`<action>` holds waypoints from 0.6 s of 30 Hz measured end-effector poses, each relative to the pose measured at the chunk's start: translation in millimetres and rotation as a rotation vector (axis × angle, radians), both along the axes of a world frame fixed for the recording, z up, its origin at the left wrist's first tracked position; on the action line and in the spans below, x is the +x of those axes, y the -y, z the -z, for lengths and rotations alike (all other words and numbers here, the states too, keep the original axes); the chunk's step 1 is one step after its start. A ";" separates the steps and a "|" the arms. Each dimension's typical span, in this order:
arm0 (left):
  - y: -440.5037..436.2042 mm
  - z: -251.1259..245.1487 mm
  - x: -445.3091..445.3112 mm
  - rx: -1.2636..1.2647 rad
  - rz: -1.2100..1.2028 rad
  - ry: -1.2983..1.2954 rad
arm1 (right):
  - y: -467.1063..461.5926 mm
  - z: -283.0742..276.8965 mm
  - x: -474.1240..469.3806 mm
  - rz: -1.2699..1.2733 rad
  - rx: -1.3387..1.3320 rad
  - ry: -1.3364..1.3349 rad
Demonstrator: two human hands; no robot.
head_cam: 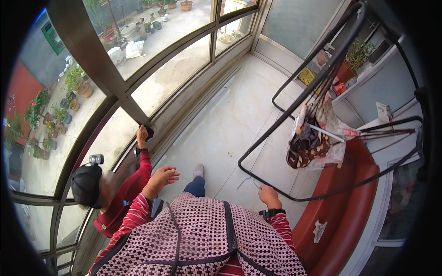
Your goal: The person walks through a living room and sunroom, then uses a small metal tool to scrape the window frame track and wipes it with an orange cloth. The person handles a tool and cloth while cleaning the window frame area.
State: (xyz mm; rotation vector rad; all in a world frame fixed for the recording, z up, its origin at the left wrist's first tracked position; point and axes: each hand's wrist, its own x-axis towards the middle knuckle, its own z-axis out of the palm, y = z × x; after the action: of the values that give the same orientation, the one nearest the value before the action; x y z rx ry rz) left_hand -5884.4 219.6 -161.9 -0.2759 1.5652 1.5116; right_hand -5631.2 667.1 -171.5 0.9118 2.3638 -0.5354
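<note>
My left hand (161, 181) is held out over the floor with its fingers apart and nothing in it. My right hand (270, 196) is closed on a thin, pointed grey object (257, 185), too small to name for sure. Just beyond it, a short blue strip (243, 183) shows against the tiles. A black tubular metal frame (276, 127) rises beside my right hand. From its cords hangs a bundle of floral cloth (340, 129) around a dark patterned cushion (307, 151). A white rod (326, 132) sticks out across the bundle.
At my left a co-worker in a dark cap (86, 186) reaches a hand (142, 136) holding a dark cloth to the window sill. A curved red bench (345, 193) bears a crumpled tissue (319, 231). Potted plants (359, 55) stand behind the frame, on the pale tiled floor (214, 138).
</note>
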 end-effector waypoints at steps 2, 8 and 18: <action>-16.5 13.7 -45.1 0.030 -0.034 0.024 | -18.7 -6.1 -86.7 -0.065 0.018 -0.046; -79.6 29.5 -218.7 0.103 -0.064 0.057 | -48.2 -6.2 -272.6 -0.150 -0.008 0.040; -275.6 -0.2 -459.7 0.071 0.183 -0.115 | -151.6 -20.9 -447.5 -0.033 -0.085 0.083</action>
State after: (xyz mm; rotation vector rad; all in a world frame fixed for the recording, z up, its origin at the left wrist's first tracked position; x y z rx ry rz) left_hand -6344.1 495.2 -161.7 -0.0045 1.5768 1.4566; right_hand -6078.7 818.7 -150.6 0.8397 2.2597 -0.5692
